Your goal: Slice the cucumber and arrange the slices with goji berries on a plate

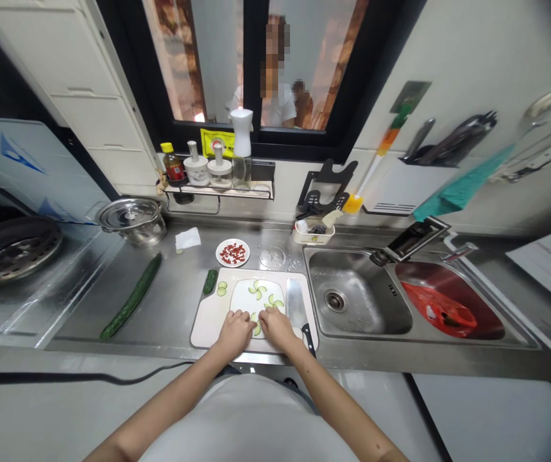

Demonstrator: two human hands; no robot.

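A white square plate (241,296) lies on a pale cutting board (208,321). Green-edged cucumber slices (257,289) form small fans on the plate. My left hand (237,330) and my right hand (275,325) meet over the plate's near edge, fingers bent around a cucumber slice (256,330). Whether either hand grips that slice is too small to tell. On the board's left are a cucumber piece (210,282) and a few loose slices (222,289). A knife (296,305) rests at the right, its black handle toward me.
A small plate of red bits (233,253) sits behind the board. A whole cucumber (131,296) and a lidded steel pot (133,221) are to the left. The double sink (362,295) with a red bag (441,310) is right. A person's reflection shows in the window.
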